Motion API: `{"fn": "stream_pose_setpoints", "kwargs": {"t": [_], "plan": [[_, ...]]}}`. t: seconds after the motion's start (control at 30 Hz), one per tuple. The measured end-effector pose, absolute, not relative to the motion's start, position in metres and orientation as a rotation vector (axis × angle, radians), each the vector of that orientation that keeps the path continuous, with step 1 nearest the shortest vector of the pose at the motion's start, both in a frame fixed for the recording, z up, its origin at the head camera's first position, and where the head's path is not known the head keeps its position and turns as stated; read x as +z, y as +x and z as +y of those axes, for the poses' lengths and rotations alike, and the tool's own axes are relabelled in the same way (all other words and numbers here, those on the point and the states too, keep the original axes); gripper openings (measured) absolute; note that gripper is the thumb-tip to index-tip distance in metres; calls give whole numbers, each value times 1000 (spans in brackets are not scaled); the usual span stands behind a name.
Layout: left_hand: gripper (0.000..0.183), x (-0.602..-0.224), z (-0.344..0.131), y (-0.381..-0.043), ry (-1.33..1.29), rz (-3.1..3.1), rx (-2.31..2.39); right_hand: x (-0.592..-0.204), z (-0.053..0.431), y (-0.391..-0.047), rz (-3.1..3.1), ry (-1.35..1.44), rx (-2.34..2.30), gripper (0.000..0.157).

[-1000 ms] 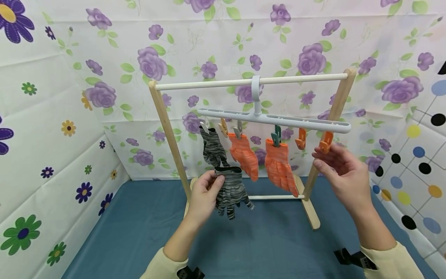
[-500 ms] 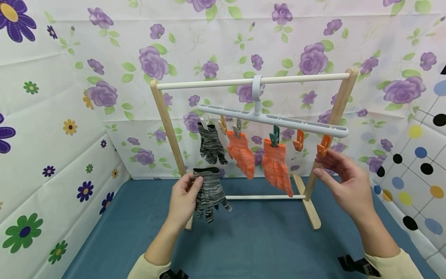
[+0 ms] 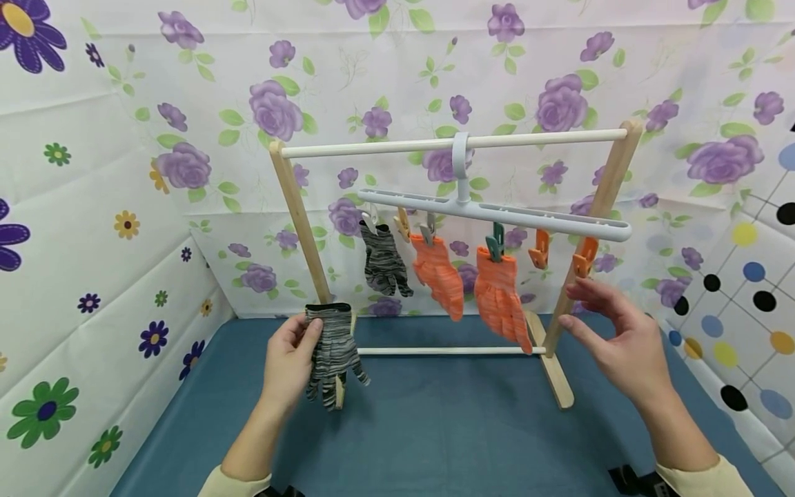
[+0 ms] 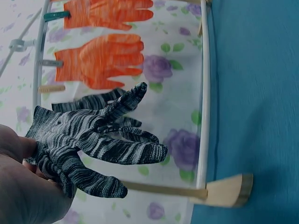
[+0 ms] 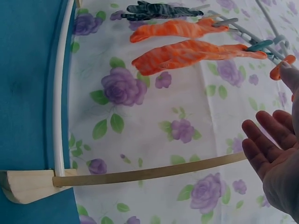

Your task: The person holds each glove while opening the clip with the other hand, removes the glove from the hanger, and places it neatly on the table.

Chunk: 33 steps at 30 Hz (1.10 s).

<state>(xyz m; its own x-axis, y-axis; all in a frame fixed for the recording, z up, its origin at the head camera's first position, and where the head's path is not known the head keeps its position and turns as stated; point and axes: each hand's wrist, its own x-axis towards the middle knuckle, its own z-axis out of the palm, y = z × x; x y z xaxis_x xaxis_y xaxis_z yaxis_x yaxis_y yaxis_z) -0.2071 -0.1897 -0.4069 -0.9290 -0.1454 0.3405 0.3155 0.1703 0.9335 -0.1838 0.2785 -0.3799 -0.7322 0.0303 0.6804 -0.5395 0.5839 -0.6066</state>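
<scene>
My left hand (image 3: 287, 359) pinches a black-and-grey knit glove (image 3: 332, 342) by the side of its cuff, fingers of the glove hanging down. In the left wrist view the glove (image 4: 77, 137) spreads out beyond my thumb. Over on the right, my right hand (image 3: 624, 342) has its fingers apart and holds nothing. Its fingertips are just below an orange clothespin (image 3: 585, 257) at the right end of the pale grey hanger (image 3: 528, 215). Two orange gloves (image 3: 438, 273) hang from a grey and a green clothespin (image 3: 495, 243). A second black-and-grey glove (image 3: 384, 259) hangs from a white clothespin (image 3: 370, 219).
The hanger hooks over the white top rod (image 3: 373, 148) of a wooden rack (image 3: 298, 221) on a blue cloth (image 3: 435, 428). Another orange clothespin (image 3: 540, 250) and a yellow one (image 3: 403, 223) hang without gloves. Flowered sheets (image 3: 236, 76) enclose the back and sides.
My left hand has carried the knit glove leftward, away from the hanging one, to in front of the rack's left leg. My right hand's fingertips have dropped slightly from the orange clothespin.
</scene>
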Motion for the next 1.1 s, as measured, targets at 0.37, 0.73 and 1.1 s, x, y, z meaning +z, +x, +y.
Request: {"fn": "stream_pose_setpoints", "kwargs": {"t": [0.37, 0.73, 1.1], "plan": [[25, -414, -225, -204, -25, -2173, -1693, -389, 278, -179, -2129, 473, 1077, 75], [29, -420, -253, -202, 125, -2260, -1560, -398, 281, -176, -2176, 446, 993, 79], [41, -435, -282, -205, 247, -2382, -1479, -412, 290, -172, -2181, 479, 907, 83]]}}
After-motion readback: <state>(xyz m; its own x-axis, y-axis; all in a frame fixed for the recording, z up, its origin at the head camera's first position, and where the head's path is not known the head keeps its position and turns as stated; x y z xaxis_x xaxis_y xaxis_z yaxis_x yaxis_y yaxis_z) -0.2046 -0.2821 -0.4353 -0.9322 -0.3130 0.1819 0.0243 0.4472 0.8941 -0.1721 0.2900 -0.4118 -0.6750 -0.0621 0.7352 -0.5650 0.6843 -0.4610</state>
